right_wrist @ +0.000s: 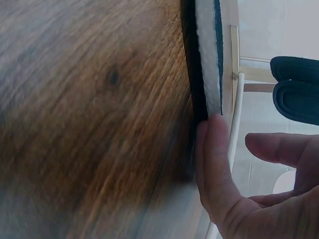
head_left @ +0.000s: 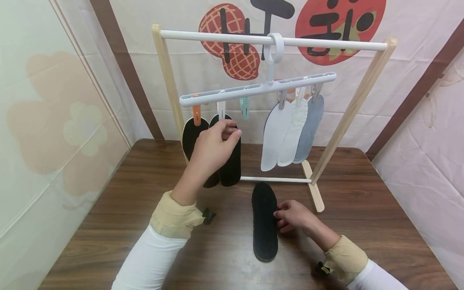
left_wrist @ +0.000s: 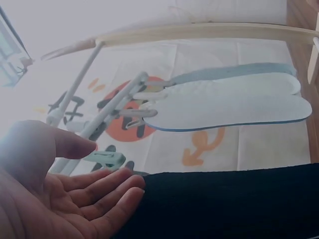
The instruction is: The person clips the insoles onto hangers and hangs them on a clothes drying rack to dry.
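Observation:
My left hand [head_left: 217, 143] is in front of the second of two black insoles [head_left: 233, 169], which hangs from a white clip [head_left: 221, 108]. In the left wrist view its fingers are loosely bent, the thumb apart, with a mint clip [left_wrist: 112, 159] behind them. Beside it the first black insole [head_left: 191, 135] hangs from an orange clip [head_left: 196, 116]. A third black insole [head_left: 264, 221] lies on the table. My right hand [head_left: 295, 215] touches its right edge with the fingertips. The right wrist view shows the insole's pale edge [right_wrist: 209, 59] at the fingers, thumb raised away.
A grey clip hanger [head_left: 224, 96] hooks over the white bar [head_left: 217, 37] of a wooden-legged rack [head_left: 357, 100]. On its right side hang a white insole [head_left: 272, 139], a second white insole [head_left: 289, 145] and a grey-blue insole [head_left: 311, 125]. A printed cloth [head_left: 137, 24] stands behind.

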Action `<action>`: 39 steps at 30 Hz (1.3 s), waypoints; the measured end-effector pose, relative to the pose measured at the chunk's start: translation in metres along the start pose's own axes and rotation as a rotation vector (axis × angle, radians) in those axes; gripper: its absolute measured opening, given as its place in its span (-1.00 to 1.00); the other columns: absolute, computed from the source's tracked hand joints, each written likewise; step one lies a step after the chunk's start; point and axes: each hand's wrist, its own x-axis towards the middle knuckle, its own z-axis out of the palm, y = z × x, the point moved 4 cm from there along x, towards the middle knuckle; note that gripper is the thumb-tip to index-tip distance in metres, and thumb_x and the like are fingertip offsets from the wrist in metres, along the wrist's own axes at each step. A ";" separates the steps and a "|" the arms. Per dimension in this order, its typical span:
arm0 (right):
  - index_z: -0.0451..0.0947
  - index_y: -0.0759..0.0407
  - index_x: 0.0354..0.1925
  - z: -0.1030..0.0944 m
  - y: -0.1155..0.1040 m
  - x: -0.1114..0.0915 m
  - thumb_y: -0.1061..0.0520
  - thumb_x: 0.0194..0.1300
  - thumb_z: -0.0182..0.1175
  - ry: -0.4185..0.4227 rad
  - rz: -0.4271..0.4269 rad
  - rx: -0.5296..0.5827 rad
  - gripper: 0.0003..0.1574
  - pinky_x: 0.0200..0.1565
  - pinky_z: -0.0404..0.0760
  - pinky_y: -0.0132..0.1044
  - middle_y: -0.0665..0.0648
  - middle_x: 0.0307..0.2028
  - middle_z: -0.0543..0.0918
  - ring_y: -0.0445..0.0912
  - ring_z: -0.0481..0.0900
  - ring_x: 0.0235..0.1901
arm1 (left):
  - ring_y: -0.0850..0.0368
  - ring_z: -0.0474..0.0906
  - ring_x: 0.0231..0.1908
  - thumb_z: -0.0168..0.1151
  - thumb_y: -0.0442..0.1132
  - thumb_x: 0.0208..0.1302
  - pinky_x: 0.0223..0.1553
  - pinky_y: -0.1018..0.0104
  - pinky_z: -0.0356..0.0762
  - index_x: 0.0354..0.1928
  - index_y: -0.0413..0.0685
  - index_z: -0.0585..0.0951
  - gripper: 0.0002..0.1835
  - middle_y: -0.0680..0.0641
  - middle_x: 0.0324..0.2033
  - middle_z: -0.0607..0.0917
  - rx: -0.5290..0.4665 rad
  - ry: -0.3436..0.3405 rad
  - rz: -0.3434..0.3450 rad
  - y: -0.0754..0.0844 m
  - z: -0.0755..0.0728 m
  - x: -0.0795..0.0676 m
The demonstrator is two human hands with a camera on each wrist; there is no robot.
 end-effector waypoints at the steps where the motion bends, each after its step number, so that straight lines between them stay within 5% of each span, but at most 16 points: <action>1: 0.30 0.59 0.23 0.000 0.000 0.000 0.31 0.38 0.16 0.002 0.003 0.007 -0.45 -0.35 0.74 -0.12 0.31 -0.22 0.65 -0.07 0.67 -0.41 | 0.10 0.68 0.01 0.18 -0.05 0.47 0.06 0.09 0.56 0.20 -0.04 0.58 -0.62 -0.01 -0.03 0.75 -0.008 -0.002 -0.003 0.001 0.000 0.001; 10: 0.35 0.53 0.15 0.001 0.002 0.001 0.31 0.37 0.17 -0.003 -0.011 0.027 -0.55 -0.42 0.71 -0.21 0.26 -0.29 0.67 -0.08 0.68 -0.45 | 0.11 0.65 0.10 0.19 -0.03 0.46 0.12 0.13 0.57 0.34 -0.09 0.47 -0.50 -0.04 0.12 0.69 -0.068 -0.024 -0.039 0.008 0.002 0.006; 22: 0.55 0.35 -0.23 0.005 0.002 0.004 0.26 0.36 0.22 0.029 -0.026 -0.023 -0.88 -0.51 0.63 -0.30 0.10 -0.53 0.64 -0.16 0.60 -0.55 | 0.12 0.59 0.20 0.19 -0.03 0.47 0.12 0.16 0.59 0.41 -0.07 0.39 -0.43 -0.06 0.28 0.58 -0.094 -0.051 -0.058 0.017 0.009 0.012; 39: 0.55 0.42 -0.29 0.010 -0.007 -0.009 0.30 0.34 0.21 -0.050 -0.131 0.019 -0.87 -0.34 0.73 -0.10 0.12 -0.46 0.67 -0.11 0.64 -0.46 | 0.06 0.63 0.15 0.13 -0.02 0.50 0.06 0.06 0.61 0.42 -0.14 0.34 -0.42 -0.09 0.33 0.54 0.111 -0.038 -0.060 0.030 0.010 0.024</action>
